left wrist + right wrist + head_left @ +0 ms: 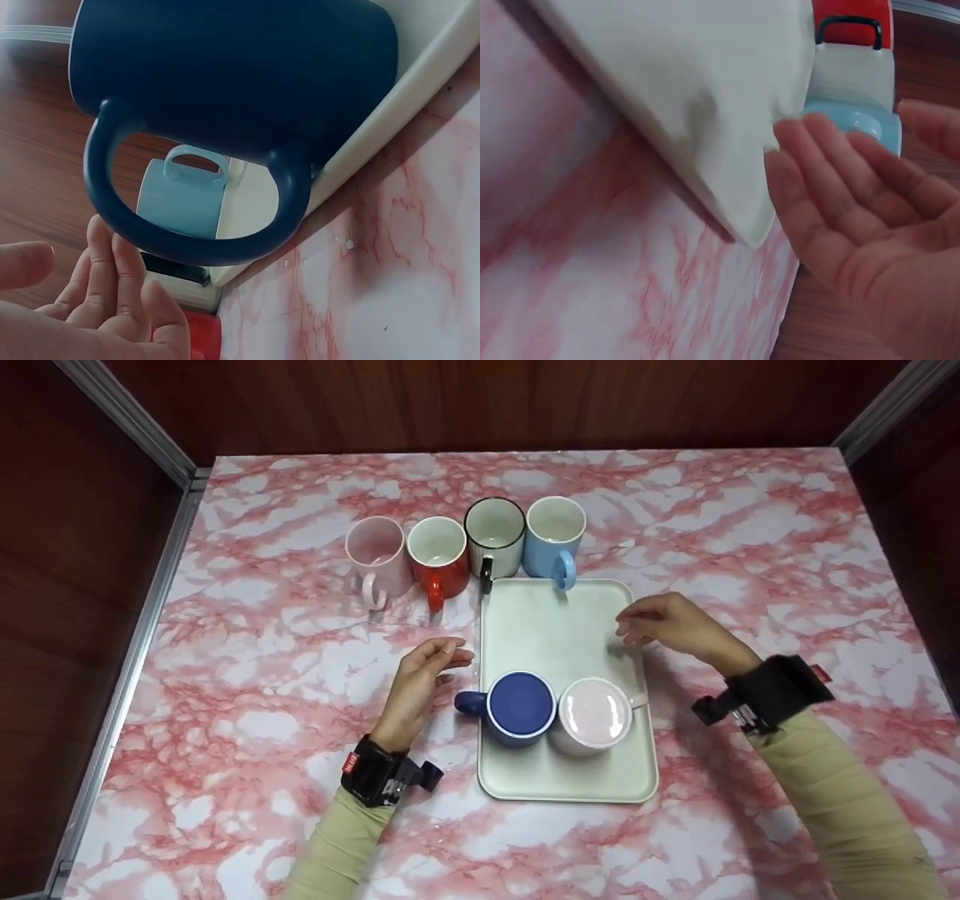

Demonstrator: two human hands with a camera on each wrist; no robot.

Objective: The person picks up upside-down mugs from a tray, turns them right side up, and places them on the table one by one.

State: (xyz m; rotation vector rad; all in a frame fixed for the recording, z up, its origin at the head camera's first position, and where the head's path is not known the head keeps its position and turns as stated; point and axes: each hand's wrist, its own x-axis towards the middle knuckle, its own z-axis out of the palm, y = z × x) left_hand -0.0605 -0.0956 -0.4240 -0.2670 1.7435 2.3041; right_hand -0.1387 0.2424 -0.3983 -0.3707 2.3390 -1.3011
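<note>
Desk (750, 547): pink-and-white marble pattern, dark wood walls behind and at both sides.
Tray (555, 622): pale, rectangular, lying at the middle of the desk, long side running 12 to 6 o'clock.
Navy mug (517, 709): upright on the tray near its 7 o'clock corner, handle pointing to 9 o'clock past the tray edge.
Pale pink mug (592, 716): on the tray, touching the navy mug at its 3 o'clock side.
Row beyond the tray, at 11 to 12 o'clock: pink mug (373, 551), red mug (438, 555), white mug with black rim (494, 536), light blue mug (554, 536), handles toward 6 o'clock.
Left hand (424, 679): fingers relaxed and spread, holding nothing, just beside the navy mug's handle at 9 o'clock, not touching.
Right hand (671, 626): fingers loose, holding nothing, hovering over the tray's 3 o'clock edge.
</note>
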